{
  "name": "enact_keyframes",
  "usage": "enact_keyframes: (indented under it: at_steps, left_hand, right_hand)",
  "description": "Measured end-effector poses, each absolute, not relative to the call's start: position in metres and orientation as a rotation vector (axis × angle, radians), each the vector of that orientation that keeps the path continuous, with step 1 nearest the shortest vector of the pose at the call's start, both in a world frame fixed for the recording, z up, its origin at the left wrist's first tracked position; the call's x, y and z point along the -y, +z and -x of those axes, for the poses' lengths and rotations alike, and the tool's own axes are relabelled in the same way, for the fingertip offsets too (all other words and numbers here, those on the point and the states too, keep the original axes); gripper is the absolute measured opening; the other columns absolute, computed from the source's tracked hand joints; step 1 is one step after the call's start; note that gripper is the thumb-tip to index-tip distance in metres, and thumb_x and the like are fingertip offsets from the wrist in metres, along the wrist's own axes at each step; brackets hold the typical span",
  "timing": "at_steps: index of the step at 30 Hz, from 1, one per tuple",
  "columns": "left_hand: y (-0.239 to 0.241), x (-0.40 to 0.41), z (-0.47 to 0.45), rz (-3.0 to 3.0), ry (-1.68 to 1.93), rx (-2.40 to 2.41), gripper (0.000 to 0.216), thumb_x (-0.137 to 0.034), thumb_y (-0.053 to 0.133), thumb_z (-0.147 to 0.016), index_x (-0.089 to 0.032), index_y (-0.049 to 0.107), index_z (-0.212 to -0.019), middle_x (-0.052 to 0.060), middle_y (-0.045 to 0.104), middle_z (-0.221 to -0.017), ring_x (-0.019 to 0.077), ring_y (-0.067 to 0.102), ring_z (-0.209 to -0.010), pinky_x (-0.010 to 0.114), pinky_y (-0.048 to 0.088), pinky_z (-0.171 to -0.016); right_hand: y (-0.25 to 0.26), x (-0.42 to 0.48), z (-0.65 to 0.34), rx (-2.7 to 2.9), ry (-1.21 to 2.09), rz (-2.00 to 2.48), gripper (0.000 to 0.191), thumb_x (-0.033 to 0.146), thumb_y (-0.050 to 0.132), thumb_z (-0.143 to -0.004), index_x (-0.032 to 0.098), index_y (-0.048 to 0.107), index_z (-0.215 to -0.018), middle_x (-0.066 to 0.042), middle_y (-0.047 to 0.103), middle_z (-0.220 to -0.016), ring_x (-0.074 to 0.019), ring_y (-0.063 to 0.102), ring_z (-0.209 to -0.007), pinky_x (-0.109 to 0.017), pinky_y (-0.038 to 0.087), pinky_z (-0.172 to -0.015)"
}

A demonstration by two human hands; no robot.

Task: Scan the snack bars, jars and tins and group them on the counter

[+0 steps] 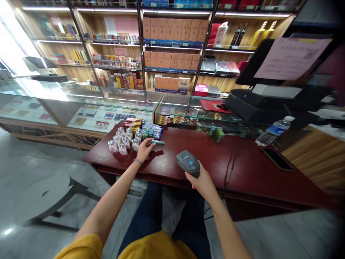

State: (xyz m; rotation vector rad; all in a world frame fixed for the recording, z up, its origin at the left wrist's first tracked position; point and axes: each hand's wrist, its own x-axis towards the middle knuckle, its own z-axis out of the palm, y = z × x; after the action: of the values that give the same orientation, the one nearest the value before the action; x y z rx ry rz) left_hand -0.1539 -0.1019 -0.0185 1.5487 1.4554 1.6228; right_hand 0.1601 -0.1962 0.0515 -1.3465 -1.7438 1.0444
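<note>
My right hand [202, 182] is wrapped round the handle of a grey barcode scanner [188, 162] with a blue light, held just above the dark red counter [242, 162]. My left hand [145, 149] reaches forward over the counter. Its fingers pinch a small green pack [157, 142] that lies flat on the wood. Just left of that hand stand several small clear jars with silver lids [124, 140]. Behind them lie blue and yellow packs [147, 126] in a stack.
A water bottle [274, 131] lies at the counter's right, with a dark phone [277, 158] nearer me. A black till with a screen [265, 93] stands behind. Green packs [217, 133] sit mid-counter. Glass display cases [81, 108] and stocked shelves fill the back. A stool [40, 194] stands on the left.
</note>
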Motion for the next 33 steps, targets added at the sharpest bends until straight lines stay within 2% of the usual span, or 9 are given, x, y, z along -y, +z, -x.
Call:
enact_keyframes:
  at_steps: [5, 11, 15, 23, 33]
  left_hand:
    - [-0.006, 0.083, 0.133, -1.623, 1.662, -1.417, 0.043, -0.034, 0.074, -0.082, -0.022, 0.062, -0.121, 0.005, 0.069, -0.111, 0.0212, 0.065, -0.107, 0.036, 0.053, -0.096]
    - [0.006, 0.047, 0.078, -1.518, 1.652, -1.259, 0.035, -0.031, 0.078, -0.076, -0.019, 0.06, -0.104, 0.003, 0.068, -0.096, 0.0153, 0.067, -0.086, 0.028, 0.056, -0.078]
    - [0.007, 0.026, 0.037, -1.54, 1.602, -1.218, 0.031, -0.03, 0.078, -0.077, -0.018, 0.064, -0.101, 0.003, 0.069, -0.093, 0.0142, 0.066, -0.079, 0.027, 0.056, -0.074]
    - [0.0, -0.015, -0.044, -1.564, 1.52, -1.219, 0.025, -0.024, 0.074, -0.078, -0.019, 0.068, -0.102, 0.005, 0.073, -0.099, 0.0185, 0.069, -0.092, 0.033, 0.056, -0.088]
    - [-0.011, -0.071, -0.112, -1.614, 1.414, -1.218, 0.025, -0.023, 0.074, -0.079, -0.019, 0.068, -0.103, 0.003, 0.072, -0.094, 0.0179, 0.067, -0.085, 0.033, 0.054, -0.085]
  right_hand:
    - [0.051, 0.186, -0.182, 1.655, 1.039, 1.332, 0.035, 0.035, 0.066, -0.081, 0.022, 0.055, -0.111, 0.005, 0.064, -0.062, -0.0128, 0.054, -0.038, -0.024, 0.045, -0.041]
    - [0.052, 0.179, -0.209, 1.579, 0.981, 1.334, 0.03, 0.036, 0.067, -0.081, 0.023, 0.055, -0.106, 0.007, 0.063, -0.059, -0.0131, 0.054, -0.037, -0.024, 0.045, -0.041]
    - [0.054, 0.177, -0.23, 1.503, 0.945, 1.372, 0.029, 0.038, 0.068, -0.081, 0.022, 0.058, -0.103, 0.007, 0.06, -0.054, -0.0127, 0.053, -0.036, -0.023, 0.044, -0.04]
    - [0.056, 0.169, -0.278, 1.374, 0.898, 1.423, 0.036, 0.038, 0.069, -0.08, 0.022, 0.058, -0.109, 0.009, 0.057, -0.052, -0.0129, 0.051, -0.034, -0.022, 0.042, -0.037]
    - [0.055, 0.123, -0.334, 1.191, 0.797, 1.427, 0.031, 0.044, 0.072, -0.078, 0.022, 0.054, -0.091, 0.009, 0.057, -0.05, -0.0114, 0.05, -0.033, -0.022, 0.038, -0.035]
